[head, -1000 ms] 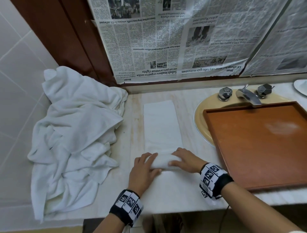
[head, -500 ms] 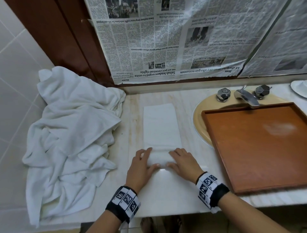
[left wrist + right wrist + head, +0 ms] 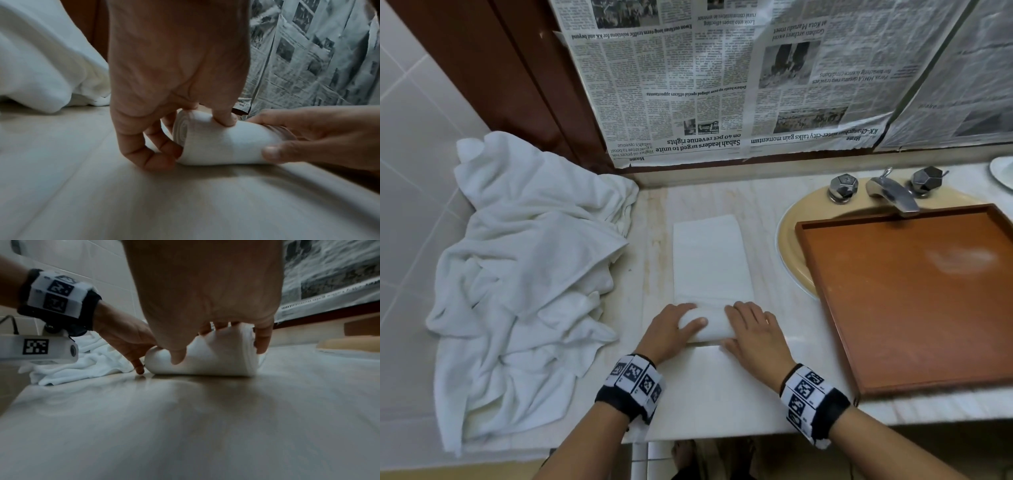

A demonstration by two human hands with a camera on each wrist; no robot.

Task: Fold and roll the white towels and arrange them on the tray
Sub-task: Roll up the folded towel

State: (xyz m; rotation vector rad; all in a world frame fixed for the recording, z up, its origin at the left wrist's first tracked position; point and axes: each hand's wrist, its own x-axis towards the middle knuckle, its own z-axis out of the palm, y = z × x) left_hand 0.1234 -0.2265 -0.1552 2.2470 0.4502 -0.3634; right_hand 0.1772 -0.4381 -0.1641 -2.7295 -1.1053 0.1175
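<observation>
A white towel point(image 3: 710, 260) folded into a long strip lies on the marble counter point(image 3: 763, 205), its near end wound into a roll point(image 3: 710, 327). My left hand point(image 3: 671, 330) grips the roll's left end, thumb on top, fingers curled round it. My right hand point(image 3: 751, 330) grips the right end the same way. The left wrist view shows the roll point(image 3: 216, 142) with its spiral end, my left hand point(image 3: 170, 126) curled round it. In the right wrist view my right hand point(image 3: 205, 340) curls over the roll point(image 3: 207, 356). The brown wooden tray point(image 3: 914, 301) lies to the right, bare.
A heap of crumpled white towels point(image 3: 527, 274) fills the counter's left side against the tiled wall. The tray sits over a beige sink point(image 3: 791, 240) with a chrome tap point(image 3: 890, 192). Newspaper point(image 3: 739, 78) covers the wall behind. The counter's front edge runs just under my wrists.
Both hands have rolled the towel away from me, so the roll is thicker and the flat strip beyond it shorter.
</observation>
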